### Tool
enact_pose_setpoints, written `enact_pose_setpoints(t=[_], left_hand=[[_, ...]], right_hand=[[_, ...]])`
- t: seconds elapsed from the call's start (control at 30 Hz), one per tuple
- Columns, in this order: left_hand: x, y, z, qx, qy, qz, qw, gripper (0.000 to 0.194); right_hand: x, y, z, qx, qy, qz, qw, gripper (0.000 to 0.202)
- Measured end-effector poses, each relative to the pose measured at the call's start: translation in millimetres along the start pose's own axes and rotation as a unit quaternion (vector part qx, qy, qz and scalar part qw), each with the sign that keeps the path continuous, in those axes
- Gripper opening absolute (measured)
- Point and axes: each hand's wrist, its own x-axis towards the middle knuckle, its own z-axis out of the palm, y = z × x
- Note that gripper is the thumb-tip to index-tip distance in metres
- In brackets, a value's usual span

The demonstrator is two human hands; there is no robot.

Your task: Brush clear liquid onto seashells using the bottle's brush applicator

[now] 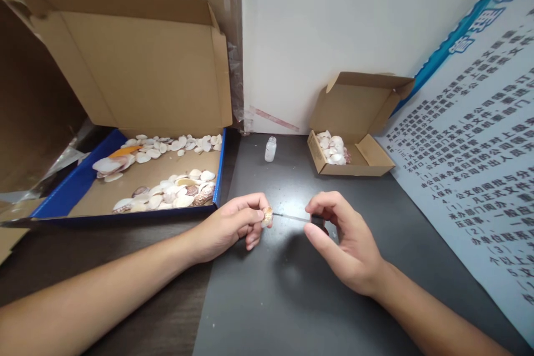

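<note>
My left hand [244,219] pinches a small seashell [267,216], whitish with brown-orange patches, between thumb and fingers. Opposite it, my right hand [344,245] is curled around the black cap of a brush [317,221]. A thin dark stem runs left from that cap, and its end reaches the shell; whether it touches, I cannot tell. Beyond both hands a small glass bottle [270,150] with whitish contents stands upright on the dark grey mat [258,300], its mouth uncapped.
At the left an open blue-edged cardboard box [125,175] holds many shells in two groups. A smaller open brown box [354,169] with white shells stands at the back right. A white panel [334,22] rises behind, and a printed sheet [471,167] leans along the right.
</note>
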Motion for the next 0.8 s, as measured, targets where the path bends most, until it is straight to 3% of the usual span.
enact_pose_setpoints(t=[0.8], left_hand=[[0.4, 2.5, 2.2, -0.015, 0.011, 0.009, 1.0, 0.017]], right_hand=[[3.1, 1.7, 1.2, -0.032, 0.001, -0.017, 0.999, 0.015]])
